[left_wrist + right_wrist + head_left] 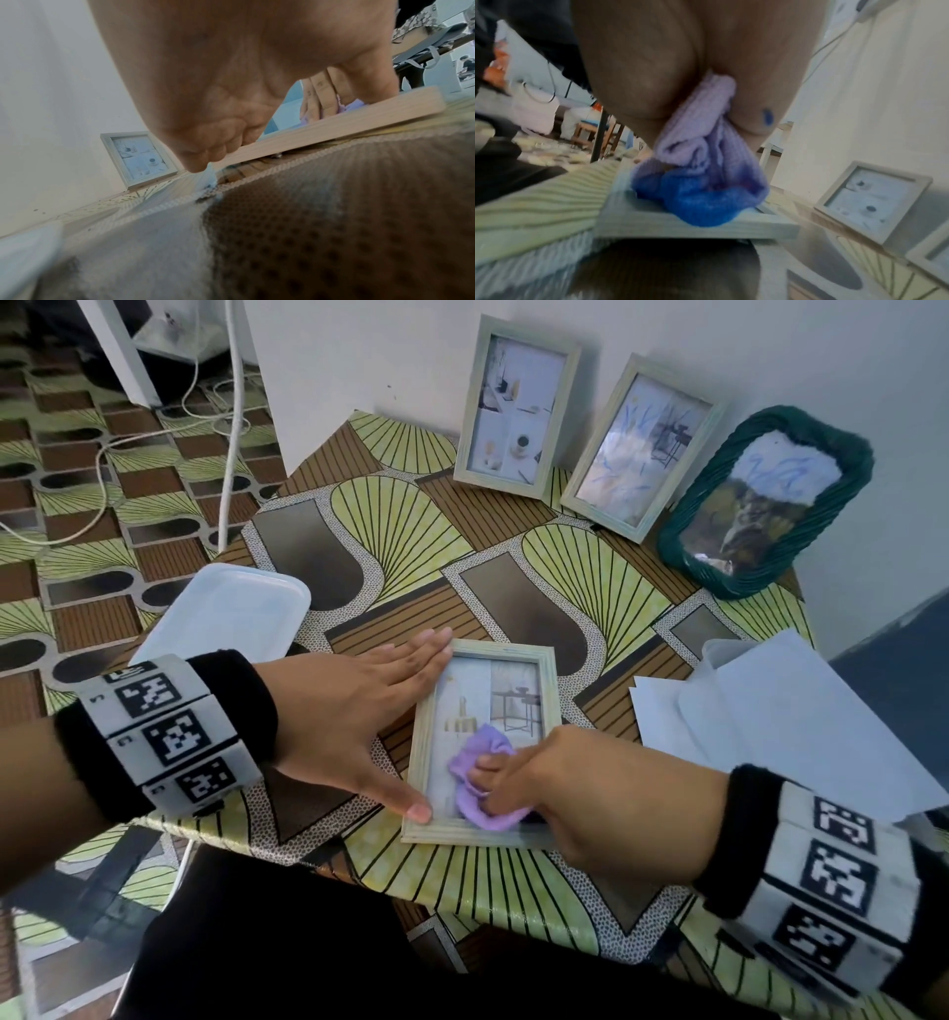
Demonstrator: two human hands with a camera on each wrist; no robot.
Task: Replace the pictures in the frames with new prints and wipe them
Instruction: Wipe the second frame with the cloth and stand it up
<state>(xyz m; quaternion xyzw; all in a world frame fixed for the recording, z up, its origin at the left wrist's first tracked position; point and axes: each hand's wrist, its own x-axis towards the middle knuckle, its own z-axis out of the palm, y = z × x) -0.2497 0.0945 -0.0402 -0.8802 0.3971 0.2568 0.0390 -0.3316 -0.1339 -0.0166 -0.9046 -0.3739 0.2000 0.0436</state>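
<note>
A pale wooden picture frame [539, 654] lies flat on the patterned table near its front edge, print facing up. My left hand [359, 711] lies flat with straight fingers along the frame's left side, thumb tip on its lower left corner. My right hand [580, 793] grips a bunched purple cloth [480, 780] and presses it on the glass in the frame's lower half. In the right wrist view the cloth [706, 162] hangs from the curled fingers onto the frame [695, 225], its lower part stained blue. In the left wrist view the frame's edge [334, 125] shows under my palm.
Two pale frames [518, 403] [642, 449] and a green woven frame [765, 500] lean on the wall at the back. A white tray [231, 613] sits at the table's left edge. White sheets of paper [785, 726] lie at the right.
</note>
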